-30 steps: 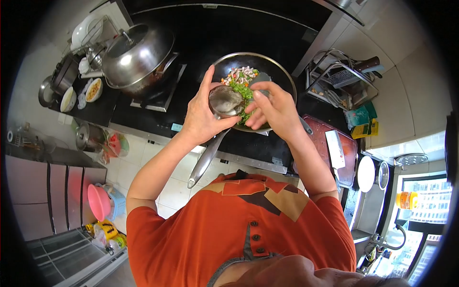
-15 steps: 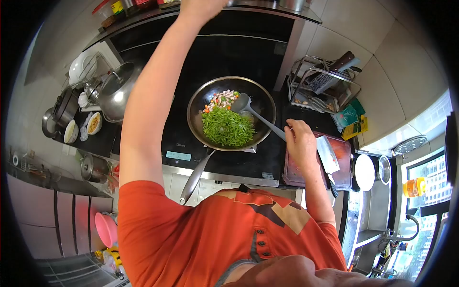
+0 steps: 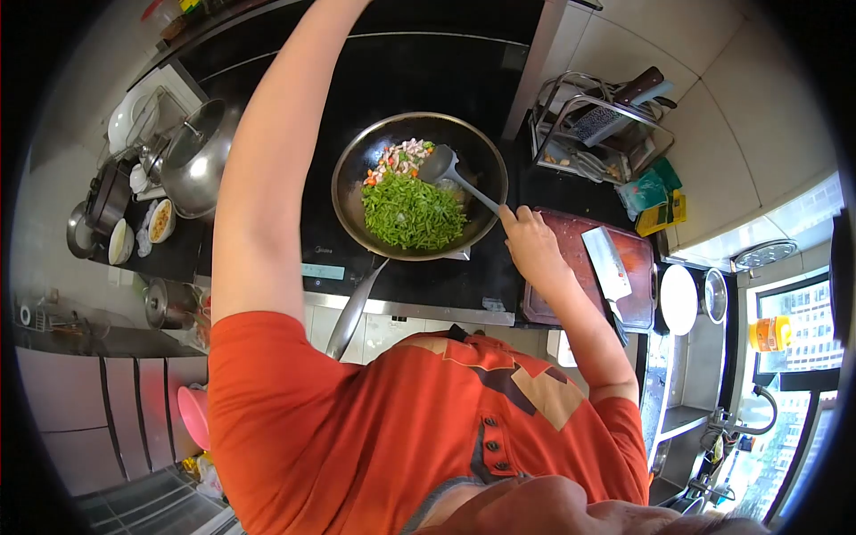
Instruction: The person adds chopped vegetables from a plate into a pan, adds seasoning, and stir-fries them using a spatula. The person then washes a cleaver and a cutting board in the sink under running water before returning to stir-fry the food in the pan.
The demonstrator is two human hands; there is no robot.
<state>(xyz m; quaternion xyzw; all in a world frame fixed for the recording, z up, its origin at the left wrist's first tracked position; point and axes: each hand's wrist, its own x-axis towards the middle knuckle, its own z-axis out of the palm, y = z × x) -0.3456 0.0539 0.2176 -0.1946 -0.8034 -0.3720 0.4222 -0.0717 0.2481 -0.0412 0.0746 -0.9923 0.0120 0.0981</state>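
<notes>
The right hand (image 3: 533,242) has its fingers bent around the end of a spatula's (image 3: 473,190) slim grey handle; the left hand is out of view, so how its fingers stand cannot be told. The spatula's smooth, rounded head lies inside the wok (image 3: 487,171), beside a loose heap of chopped greens (image 3: 410,212) and small pink-white and orange dice (image 3: 401,159). The wok, round and dark with a thin shiny rim, sits near the bench's (image 3: 446,287) front edge, its metal handle jutting past that edge. A strip of glossy black bench separates the wok from the reddish-brown board (image 3: 575,230) toward the right, where a broad-bladed knife (image 3: 607,261) lies.
</notes>
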